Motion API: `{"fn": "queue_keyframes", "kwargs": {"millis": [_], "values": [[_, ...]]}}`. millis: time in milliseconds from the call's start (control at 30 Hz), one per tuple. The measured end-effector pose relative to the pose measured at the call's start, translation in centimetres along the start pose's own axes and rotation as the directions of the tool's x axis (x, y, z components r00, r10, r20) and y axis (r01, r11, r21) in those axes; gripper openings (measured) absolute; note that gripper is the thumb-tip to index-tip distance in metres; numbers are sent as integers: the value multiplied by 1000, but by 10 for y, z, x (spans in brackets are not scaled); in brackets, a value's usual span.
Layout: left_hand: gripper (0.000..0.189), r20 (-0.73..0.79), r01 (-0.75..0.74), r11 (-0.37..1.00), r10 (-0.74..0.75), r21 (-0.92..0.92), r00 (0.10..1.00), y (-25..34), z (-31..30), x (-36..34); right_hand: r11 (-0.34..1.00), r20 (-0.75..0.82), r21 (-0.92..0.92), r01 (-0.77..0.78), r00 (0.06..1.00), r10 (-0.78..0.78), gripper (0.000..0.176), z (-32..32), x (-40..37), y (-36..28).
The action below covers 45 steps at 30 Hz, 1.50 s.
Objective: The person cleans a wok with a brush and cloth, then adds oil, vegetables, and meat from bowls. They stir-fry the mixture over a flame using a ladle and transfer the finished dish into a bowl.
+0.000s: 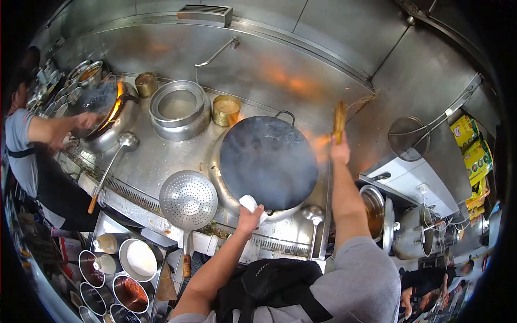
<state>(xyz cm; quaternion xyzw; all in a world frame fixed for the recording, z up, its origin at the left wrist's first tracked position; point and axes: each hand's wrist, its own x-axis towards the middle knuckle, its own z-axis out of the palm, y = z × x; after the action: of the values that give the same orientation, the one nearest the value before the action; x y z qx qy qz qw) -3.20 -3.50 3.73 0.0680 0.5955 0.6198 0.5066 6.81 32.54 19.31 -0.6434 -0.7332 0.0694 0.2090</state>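
A dark, smoking wok (pixel 269 167) sits tilted on the burner, with flames showing at its right side. My left hand (pixel 249 219) is closed on a folded white cloth (pixel 250 203) at the wok's near rim, by the lower handle. To the right of the wok, my right hand (pixel 340 152) grips a bamboo wok brush (pixel 340 119), bristles pointing up, apart from the wok. A large perforated strainer (pixel 188 200) with a wooden handle lies left of my left hand. Between my arms, a ladle (pixel 313 214) rests on the stove edge.
A metal pot (pixel 180 110) and a tin can (pixel 226 110) stand behind. At left, a co-worker's hand (pixel 86 119) is near another flaming wok (pixel 99 107); a ladle (pixel 128 141) lies nearby. Seasoning containers (pixel 131 293) fill the lower left. Large pots (pixel 412 237) stand at right.
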Motion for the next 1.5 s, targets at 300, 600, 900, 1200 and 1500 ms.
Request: {"fn": "queue_keyframes", "kwargs": {"millis": [300,600,900,1200,1500], "values": [[45,68,-46,994,53,-98,996,-13,-20,-5,822,620,402,403,540,-568,59,157,-198,-45],[54,-1,-207,960,211,187,977,-28,-167,-64,991,68,-120,53,997,-45,56,-20,-5,0],[69,-193,-41,474,435,880,879,-115,-175,-59,825,429,404,395,715,-552,57,272,-167,-20],[79,-153,-22,510,299,860,942,-77,-162,-82,974,122,-165,-157,976,178,57,-1,32,45],[39,371,-671,400,604,624,706,35,-95,-68,909,-141,255,328,943,-301,58,26,-133,203]]}}
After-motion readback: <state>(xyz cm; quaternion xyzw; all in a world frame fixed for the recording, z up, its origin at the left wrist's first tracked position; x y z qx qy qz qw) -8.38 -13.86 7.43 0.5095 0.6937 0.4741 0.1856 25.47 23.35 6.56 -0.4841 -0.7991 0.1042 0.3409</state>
